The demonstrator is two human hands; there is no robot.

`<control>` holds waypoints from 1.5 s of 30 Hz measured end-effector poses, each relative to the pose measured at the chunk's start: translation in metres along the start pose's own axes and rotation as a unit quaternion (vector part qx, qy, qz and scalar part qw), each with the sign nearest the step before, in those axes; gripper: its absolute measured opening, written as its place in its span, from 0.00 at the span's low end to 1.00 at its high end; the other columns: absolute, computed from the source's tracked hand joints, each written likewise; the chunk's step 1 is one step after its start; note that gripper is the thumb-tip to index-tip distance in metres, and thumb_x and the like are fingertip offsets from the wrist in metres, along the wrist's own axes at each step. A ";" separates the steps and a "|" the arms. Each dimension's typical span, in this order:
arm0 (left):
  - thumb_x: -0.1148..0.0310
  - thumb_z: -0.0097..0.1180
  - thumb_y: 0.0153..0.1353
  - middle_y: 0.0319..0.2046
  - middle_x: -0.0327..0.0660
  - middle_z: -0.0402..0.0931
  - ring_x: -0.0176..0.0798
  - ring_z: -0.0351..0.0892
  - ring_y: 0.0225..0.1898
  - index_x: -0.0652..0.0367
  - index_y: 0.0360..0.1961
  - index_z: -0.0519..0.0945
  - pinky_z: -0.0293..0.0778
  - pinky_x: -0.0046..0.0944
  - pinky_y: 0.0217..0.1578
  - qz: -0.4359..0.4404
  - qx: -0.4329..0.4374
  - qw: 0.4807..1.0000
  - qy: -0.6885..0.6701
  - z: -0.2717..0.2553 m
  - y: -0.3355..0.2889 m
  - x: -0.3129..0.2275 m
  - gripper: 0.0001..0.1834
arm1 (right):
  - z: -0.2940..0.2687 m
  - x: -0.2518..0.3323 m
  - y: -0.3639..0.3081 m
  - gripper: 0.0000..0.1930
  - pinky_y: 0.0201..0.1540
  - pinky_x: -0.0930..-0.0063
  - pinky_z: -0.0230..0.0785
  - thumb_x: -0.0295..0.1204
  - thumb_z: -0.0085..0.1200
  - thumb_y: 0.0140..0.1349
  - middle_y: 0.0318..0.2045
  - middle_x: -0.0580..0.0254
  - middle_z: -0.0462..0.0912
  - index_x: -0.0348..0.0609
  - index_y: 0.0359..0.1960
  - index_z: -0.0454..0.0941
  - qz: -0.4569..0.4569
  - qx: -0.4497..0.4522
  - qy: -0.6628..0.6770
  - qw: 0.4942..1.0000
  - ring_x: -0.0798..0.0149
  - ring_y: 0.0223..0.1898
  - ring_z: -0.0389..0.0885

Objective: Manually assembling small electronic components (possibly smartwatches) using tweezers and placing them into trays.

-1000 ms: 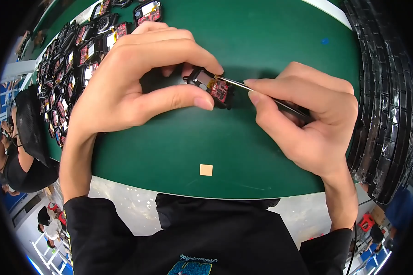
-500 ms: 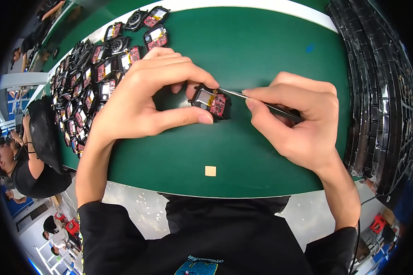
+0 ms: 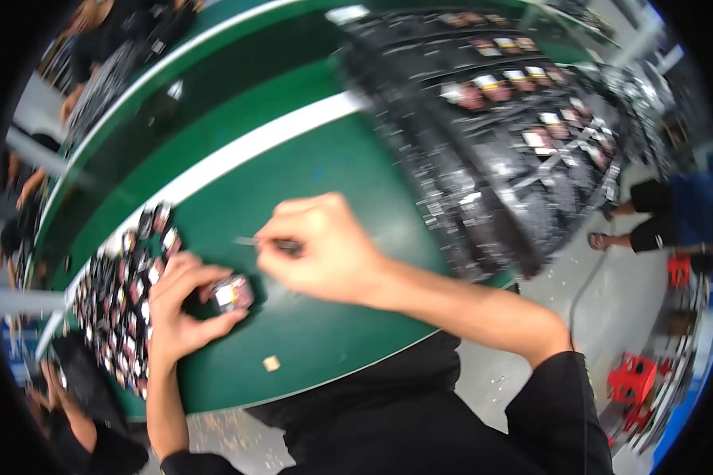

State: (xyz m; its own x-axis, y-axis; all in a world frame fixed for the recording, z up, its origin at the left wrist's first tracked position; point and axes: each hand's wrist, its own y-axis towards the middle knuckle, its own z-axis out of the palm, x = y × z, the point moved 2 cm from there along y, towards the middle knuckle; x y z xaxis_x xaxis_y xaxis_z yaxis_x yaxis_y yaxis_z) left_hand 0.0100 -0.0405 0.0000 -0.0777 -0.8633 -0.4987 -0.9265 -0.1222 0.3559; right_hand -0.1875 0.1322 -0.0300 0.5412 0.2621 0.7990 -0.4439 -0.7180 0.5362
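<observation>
An opened watch body (image 3: 233, 294) with a pale cell and reddish circuit board sits between the thumb and fingers of my left hand (image 3: 178, 309), at or just above the green table. My right hand (image 3: 321, 249) is closed on slim tweezers (image 3: 246, 241), their metal tips pointing left, above and apart from the watch body. Motion smears the picture, so fine detail on the board is lost. A small cream square (image 3: 271, 363) lies on the table near its front edge.
Many similar opened watch bodies (image 3: 115, 317) crowd the table's left side. Stacked black trays (image 3: 459, 190) stand at the right, some holding watch bodies. A white strip (image 3: 245, 150) runs along the far edge. Red stools (image 3: 632, 378) and another person's legs (image 3: 638, 218) appear at right.
The view has swung to the right, bringing more of the trays into sight. My right hand with the tweezers has drawn away from the watch body; my left hand still holds it.
</observation>
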 end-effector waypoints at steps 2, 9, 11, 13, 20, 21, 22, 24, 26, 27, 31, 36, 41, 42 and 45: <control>0.63 0.86 0.41 0.26 0.37 0.81 0.36 0.76 0.30 0.64 0.44 0.90 0.73 0.40 0.43 -0.065 -0.016 0.994 -0.081 -0.008 0.004 -0.002 0.28 | 0.003 -0.003 0.001 0.05 0.30 0.61 0.79 0.22 0.68 0.60 0.27 0.49 0.88 0.33 0.35 0.91 -0.006 -0.012 0.002 1.000 0.53 0.25 0.89; 0.51 0.86 0.45 0.37 0.44 0.90 0.41 0.87 0.36 0.64 0.44 0.90 0.80 0.40 0.40 0.082 0.073 0.980 -0.164 0.007 0.139 -0.085 0.32 | -0.011 0.003 -0.009 0.08 0.42 0.48 0.81 0.26 0.66 0.60 0.28 0.46 0.88 0.33 0.37 0.87 0.095 -0.025 0.200 0.975 0.38 0.35 0.89; 0.58 0.84 0.49 0.40 0.42 0.91 0.40 0.86 0.38 0.61 0.46 0.91 0.79 0.40 0.42 0.204 0.077 0.963 -0.158 0.041 0.198 -0.131 0.26 | -0.004 -0.019 -0.010 0.09 0.46 0.43 0.79 0.29 0.66 0.62 0.30 0.45 0.87 0.34 0.36 0.85 0.040 0.033 0.009 0.999 0.41 0.38 0.89; 0.65 0.83 0.54 0.37 0.40 0.84 0.38 0.82 0.39 0.61 0.49 0.91 0.78 0.39 0.42 0.256 0.102 0.946 -0.169 0.066 0.239 -0.170 0.22 | -0.001 -0.008 -0.004 0.09 0.52 0.45 0.77 0.29 0.64 0.64 0.39 0.44 0.89 0.35 0.40 0.85 0.051 0.108 -0.023 0.993 0.42 0.46 0.89; 0.59 0.74 0.67 0.52 0.52 0.84 0.56 0.80 0.60 0.64 0.55 0.89 0.75 0.53 0.64 0.360 0.134 0.916 -0.117 0.167 0.313 -0.216 0.22 | -0.001 -0.003 -0.005 0.17 0.59 0.50 0.76 0.36 0.69 0.69 0.50 0.44 0.90 0.37 0.51 0.85 0.045 0.061 0.035 0.996 0.45 0.55 0.88; 0.60 0.73 0.68 0.55 0.53 0.84 0.58 0.80 0.62 0.64 0.56 0.88 0.74 0.54 0.67 0.361 0.134 0.917 -0.102 0.171 0.313 -0.214 0.22 | -0.002 -0.003 -0.007 0.18 0.61 0.50 0.75 0.38 0.69 0.70 0.52 0.44 0.89 0.37 0.53 0.84 0.053 0.076 0.041 0.995 0.47 0.58 0.87; 0.61 0.72 0.69 0.58 0.53 0.83 0.58 0.79 0.63 0.63 0.57 0.88 0.74 0.55 0.68 0.366 0.136 0.915 -0.103 0.164 0.308 -0.215 0.21 | 0.000 -0.005 -0.006 0.18 0.64 0.51 0.74 0.38 0.67 0.72 0.56 0.43 0.88 0.37 0.54 0.83 0.074 0.110 0.035 0.991 0.48 0.61 0.85; 0.63 0.71 0.70 0.60 0.51 0.83 0.58 0.78 0.66 0.61 0.58 0.88 0.74 0.56 0.68 0.394 0.084 0.909 -0.112 0.151 0.295 -0.210 0.19 | 0.007 -0.020 -0.014 0.16 0.57 0.53 0.74 0.39 0.68 0.72 0.50 0.50 0.86 0.40 0.50 0.82 0.017 0.079 -0.045 0.996 0.54 0.52 0.83; 0.66 0.70 0.69 0.58 0.47 0.83 0.55 0.79 0.63 0.59 0.54 0.88 0.76 0.54 0.65 0.377 0.035 0.917 -0.125 0.127 0.273 -0.193 0.16 | 0.001 -0.014 -0.021 0.16 0.59 0.52 0.76 0.38 0.66 0.73 0.50 0.49 0.89 0.40 0.53 0.84 0.034 0.066 -0.117 0.990 0.49 0.55 0.87; 0.67 0.71 0.68 0.57 0.46 0.83 0.55 0.79 0.62 0.59 0.54 0.88 0.76 0.54 0.64 0.369 0.001 0.921 -0.127 0.111 0.261 -0.180 0.15 | -0.004 -0.008 -0.016 0.17 0.62 0.52 0.76 0.36 0.66 0.72 0.53 0.46 0.89 0.38 0.55 0.84 0.112 0.124 -0.139 0.976 0.46 0.59 0.86; 0.73 0.73 0.63 0.49 0.43 0.87 0.53 0.85 0.53 0.59 0.47 0.90 0.80 0.51 0.57 0.259 -0.143 0.954 -0.056 0.045 0.193 -0.101 0.11 | -0.007 -0.003 -0.007 0.09 0.43 0.52 0.82 0.28 0.66 0.61 0.31 0.48 0.90 0.34 0.38 0.90 0.029 0.069 -0.008 0.997 0.42 0.35 0.90; 0.65 0.74 0.65 0.51 0.45 0.87 0.53 0.85 0.56 0.59 0.49 0.90 0.80 0.52 0.58 -0.008 -0.097 0.976 0.194 -0.021 0.090 0.013 0.14 | -0.008 0.010 0.000 0.08 0.37 0.55 0.82 0.28 0.66 0.61 0.29 0.51 0.89 0.35 0.35 0.92 0.028 0.087 -0.086 0.992 0.44 0.30 0.89; 0.55 0.73 0.66 0.50 0.47 0.87 0.54 0.83 0.57 0.59 0.51 0.90 0.77 0.52 0.59 -0.195 -0.010 0.931 0.307 -0.050 0.031 0.059 0.20 | -0.007 0.015 0.002 0.07 0.33 0.59 0.79 0.26 0.67 0.61 0.28 0.51 0.88 0.35 0.36 0.93 0.040 0.094 -0.079 0.992 0.49 0.27 0.88; 0.56 0.73 0.66 0.49 0.47 0.87 0.55 0.82 0.57 0.60 0.51 0.90 0.77 0.52 0.59 -0.180 -0.019 0.937 0.300 -0.049 0.030 0.060 0.20 | -0.005 0.015 0.002 0.07 0.31 0.61 0.78 0.25 0.68 0.60 0.27 0.52 0.87 0.34 0.37 0.93 0.033 0.087 -0.079 0.992 0.52 0.25 0.87; 0.60 0.73 0.67 0.49 0.47 0.86 0.56 0.82 0.56 0.61 0.53 0.88 0.77 0.53 0.60 -0.119 -0.022 0.955 0.271 -0.046 0.038 0.050 0.19 | -0.005 0.021 0.002 0.07 0.28 0.64 0.75 0.23 0.69 0.60 0.26 0.52 0.87 0.33 0.37 0.92 0.033 0.075 -0.083 0.993 0.56 0.23 0.85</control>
State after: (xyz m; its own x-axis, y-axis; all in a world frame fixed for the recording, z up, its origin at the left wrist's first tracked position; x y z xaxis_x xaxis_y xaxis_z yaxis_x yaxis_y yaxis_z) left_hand -0.0123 -0.1107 0.0252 0.3454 -0.9339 -0.0918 -0.8772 -0.3561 0.3220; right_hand -0.1809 0.1392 -0.0109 0.6312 0.1103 0.7677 -0.3767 -0.8217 0.4277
